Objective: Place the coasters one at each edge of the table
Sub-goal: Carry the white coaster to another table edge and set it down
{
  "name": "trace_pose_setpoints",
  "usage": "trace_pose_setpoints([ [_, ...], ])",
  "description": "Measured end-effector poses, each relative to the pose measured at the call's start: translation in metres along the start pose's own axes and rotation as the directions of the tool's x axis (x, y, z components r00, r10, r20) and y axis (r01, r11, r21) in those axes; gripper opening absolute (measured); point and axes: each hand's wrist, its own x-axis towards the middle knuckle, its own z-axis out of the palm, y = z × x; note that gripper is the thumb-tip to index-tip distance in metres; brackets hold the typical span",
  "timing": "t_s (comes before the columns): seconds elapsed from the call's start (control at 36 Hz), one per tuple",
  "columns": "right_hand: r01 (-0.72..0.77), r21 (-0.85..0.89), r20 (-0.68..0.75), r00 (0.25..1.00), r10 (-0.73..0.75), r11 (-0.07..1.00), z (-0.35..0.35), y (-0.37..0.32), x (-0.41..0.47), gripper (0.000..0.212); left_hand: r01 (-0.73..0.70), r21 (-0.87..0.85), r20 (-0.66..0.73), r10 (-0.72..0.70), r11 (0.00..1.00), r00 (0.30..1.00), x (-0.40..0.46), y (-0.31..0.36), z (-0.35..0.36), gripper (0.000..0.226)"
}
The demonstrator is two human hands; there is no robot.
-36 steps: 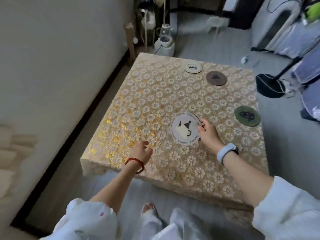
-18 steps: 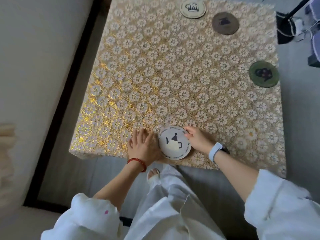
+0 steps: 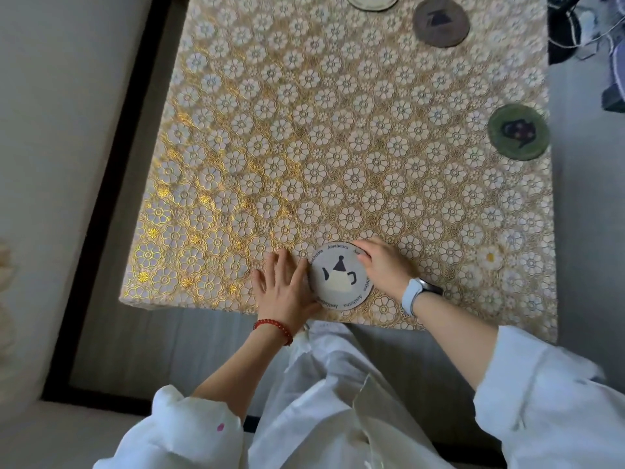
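Fingers of the left hand point(image 3: 287, 292) lie flat and slightly spread beside the white teapot coaster point(image 3: 341, 276); the right hand point(image 3: 382, 264) curls over its far rim. It lies at the table's point(image 3: 304, 130) near edge; the green coaster point(image 3: 519, 132) sits at the right edge.

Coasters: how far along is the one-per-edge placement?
Looks done: green coaster at the right edge. In hand: white teapot coaster flat at the near edge, between the left hand and right hand. Left: brown coaster and cream coaster both lie toward the far edge; the left edge has none.
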Motion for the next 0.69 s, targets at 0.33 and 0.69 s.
trace_pose_setpoints([
  [0.33, -0.033, 0.093, -0.073, 0.997, 0.04, 0.995, 0.004, 0.006, -0.017, 0.052, 0.007, -0.024, 0.004, -0.007, 1.0, 1.0, 0.002, 0.005, -0.001, 0.104],
  [0.69, 0.005, -0.226, 0.05, 0.999, 0.007, 0.974, 0.02, 0.03, -0.049, 0.081, -0.04, 0.071, 0.058, 0.036, 0.997, 0.998, 0.008, 0.005, -0.006, 0.107],
])
